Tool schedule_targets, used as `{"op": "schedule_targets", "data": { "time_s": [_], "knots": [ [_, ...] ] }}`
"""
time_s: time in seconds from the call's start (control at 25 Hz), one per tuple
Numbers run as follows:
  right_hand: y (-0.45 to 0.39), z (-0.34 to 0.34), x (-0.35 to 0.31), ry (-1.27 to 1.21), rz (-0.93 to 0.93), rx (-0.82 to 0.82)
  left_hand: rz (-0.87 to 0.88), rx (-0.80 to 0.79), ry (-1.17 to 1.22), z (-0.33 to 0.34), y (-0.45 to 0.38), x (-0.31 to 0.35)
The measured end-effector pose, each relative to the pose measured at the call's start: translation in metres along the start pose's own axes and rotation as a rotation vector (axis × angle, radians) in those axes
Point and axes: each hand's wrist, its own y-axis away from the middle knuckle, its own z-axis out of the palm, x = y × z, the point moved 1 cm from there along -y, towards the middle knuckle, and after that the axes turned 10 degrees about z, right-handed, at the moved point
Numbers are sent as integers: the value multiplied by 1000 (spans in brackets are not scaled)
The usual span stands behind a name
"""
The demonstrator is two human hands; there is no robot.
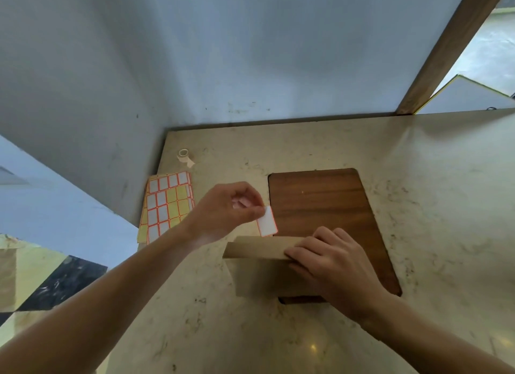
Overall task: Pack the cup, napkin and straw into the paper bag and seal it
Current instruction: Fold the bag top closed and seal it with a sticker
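A brown paper bag (257, 273) stands on the stone counter with its top folded over into a flap. My right hand (331, 265) presses down on the right part of that flap and holds it closed. My left hand (225, 209) pinches a white sticker label (267, 221) with a red border between thumb and fingers, just above the flap's far edge. The cup, napkin and straw are not visible; the bag's inside is hidden.
A stack of sticker sheets (167, 203) with red-bordered labels lies at the left of the counter (418, 178). A small tape roll (184, 154) sits behind it near the wall. A dark wooden board (323, 200) lies behind and under the bag.
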Motion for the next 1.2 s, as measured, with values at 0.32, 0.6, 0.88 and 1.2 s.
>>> {"op": "schedule_targets", "data": {
  "time_s": [0.32, 0.6, 0.88, 1.2],
  "knots": [
    [21, 26, -2, 6, -43, 183, -248, -336, 66, 27, -22, -16],
    [21, 28, 3, -29, -45, 259, -285, -464, -29, 48, -39, -22],
    [20, 27, 3, -47, -13, 293, -401, -422, 113, 47, -41, -26],
    [20, 28, 4, -82, -17, 307, -442, -486, 116, 51, -40, -24]
  ]
}}
